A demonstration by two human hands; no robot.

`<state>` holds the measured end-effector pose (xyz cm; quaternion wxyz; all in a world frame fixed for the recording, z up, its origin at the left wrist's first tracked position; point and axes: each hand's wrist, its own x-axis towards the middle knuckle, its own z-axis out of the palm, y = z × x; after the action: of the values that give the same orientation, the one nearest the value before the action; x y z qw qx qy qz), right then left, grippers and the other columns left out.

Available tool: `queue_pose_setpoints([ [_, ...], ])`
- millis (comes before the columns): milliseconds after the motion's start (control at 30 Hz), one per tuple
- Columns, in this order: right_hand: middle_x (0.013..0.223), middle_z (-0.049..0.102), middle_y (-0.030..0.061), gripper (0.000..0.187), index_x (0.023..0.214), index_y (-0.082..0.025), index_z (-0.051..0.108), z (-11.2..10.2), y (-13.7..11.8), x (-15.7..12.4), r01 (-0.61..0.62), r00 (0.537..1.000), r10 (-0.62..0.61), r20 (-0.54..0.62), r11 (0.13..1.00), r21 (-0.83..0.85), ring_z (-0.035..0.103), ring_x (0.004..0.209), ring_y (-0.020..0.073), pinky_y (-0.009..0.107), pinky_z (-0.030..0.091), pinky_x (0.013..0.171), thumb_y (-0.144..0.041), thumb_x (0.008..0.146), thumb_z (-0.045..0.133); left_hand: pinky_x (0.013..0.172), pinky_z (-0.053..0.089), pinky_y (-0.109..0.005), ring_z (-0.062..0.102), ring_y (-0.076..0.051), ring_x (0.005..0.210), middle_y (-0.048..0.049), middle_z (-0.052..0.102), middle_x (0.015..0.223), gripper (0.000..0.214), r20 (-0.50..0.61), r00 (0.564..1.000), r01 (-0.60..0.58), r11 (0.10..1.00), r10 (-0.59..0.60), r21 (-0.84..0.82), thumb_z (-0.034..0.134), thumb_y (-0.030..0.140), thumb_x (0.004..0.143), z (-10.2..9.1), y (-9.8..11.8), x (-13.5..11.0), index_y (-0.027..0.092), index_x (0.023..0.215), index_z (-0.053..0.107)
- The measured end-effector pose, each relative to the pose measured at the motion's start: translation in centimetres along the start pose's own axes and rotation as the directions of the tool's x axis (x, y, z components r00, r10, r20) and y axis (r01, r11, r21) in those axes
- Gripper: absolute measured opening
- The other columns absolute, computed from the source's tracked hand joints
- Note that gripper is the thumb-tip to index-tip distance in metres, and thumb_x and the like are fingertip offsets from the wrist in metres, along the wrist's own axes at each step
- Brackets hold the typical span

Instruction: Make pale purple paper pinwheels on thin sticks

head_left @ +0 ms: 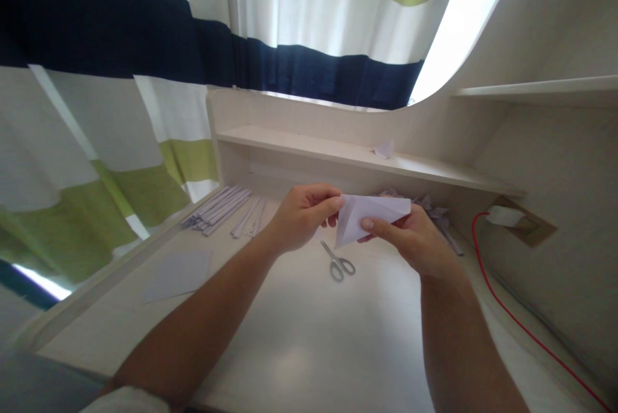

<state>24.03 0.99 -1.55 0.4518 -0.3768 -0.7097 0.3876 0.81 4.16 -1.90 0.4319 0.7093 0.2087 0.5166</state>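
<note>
A folded piece of white paper [355, 217] is held up over the desk between both hands. My left hand [309, 212] pinches its upper left corner between thumb and fingers. From the right, my right hand [410, 239] grips it, thumb lying flat across the front and fingers behind, mostly hidden. The paper narrows to a point at the lower left and shows a fold near its left edge. Below it a pair of scissors [338, 265] with grey handles lies on the desk, touched by neither hand.
Rolled paper strips [222, 207] lie at the back left, near flat paper [178, 275]. Folded paper pieces [437, 212] sit behind my right hand. A shelf [309, 148] bears a small folded paper [384, 149]. A red cable [502, 300] runs from a white plug [505, 215] at right.
</note>
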Motion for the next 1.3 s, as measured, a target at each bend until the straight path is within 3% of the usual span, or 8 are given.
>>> queue_pose_setpoints([
  [300,0.081,0.074,0.0038,0.031,0.088,-0.02,0.076,0.9,-1.3,-0.5,0.03,0.998,-0.034,-0.058,0.998,-0.056,0.069,0.073,0.0197,0.031,0.056,0.063,-0.041,0.075,0.096,0.062,0.051,-0.024,0.061,-0.013,0.064,-0.0019,0.069,0.069,0.02,0.063,0.998,-0.021,0.993,0.014,0.114,0.066,0.029,0.095,0.2,1.5,-0.5,0.016,0.086,0.078],
  [500,0.076,0.07,0.0011,0.031,0.084,-0.021,0.073,0.7,-0.8,-0.5,0.009,0.998,-0.012,-0.061,0.998,-0.058,0.061,0.066,0.0156,0.027,0.046,0.056,-0.04,0.075,0.096,0.063,0.05,-0.025,0.062,-0.013,0.067,-0.0025,0.071,0.074,0.02,0.105,0.994,-0.054,0.987,0.038,0.152,0.062,0.027,0.098,0.4,1.7,-0.8,0.016,0.093,0.079],
  [767,0.073,0.07,0.0024,0.034,0.082,-0.02,0.072,0.8,-0.4,-0.2,0.017,0.994,-0.028,-0.11,0.995,-0.1,0.064,0.065,0.0188,0.03,0.046,0.054,-0.045,0.075,0.095,0.064,0.047,-0.027,0.062,-0.015,0.069,-0.0025,0.07,0.075,0.023,0.123,0.992,-0.044,0.978,0.019,0.203,0.058,0.025,0.1,0.5,1.9,-0.9,0.017,0.098,0.079],
  [1300,0.063,0.062,-0.0028,0.04,0.069,-0.019,0.065,1.2,-0.8,0.0,0.018,0.971,-0.06,-0.233,0.984,-0.179,0.056,0.057,0.0119,0.024,0.037,0.049,-0.046,0.073,0.095,0.066,0.048,-0.025,0.062,-0.013,0.074,-0.0011,0.07,0.081,0.025,0.161,0.986,0.003,0.963,-0.048,0.269,0.052,0.024,0.102,0.8,2.3,-1.1,0.016,0.101,0.076],
])
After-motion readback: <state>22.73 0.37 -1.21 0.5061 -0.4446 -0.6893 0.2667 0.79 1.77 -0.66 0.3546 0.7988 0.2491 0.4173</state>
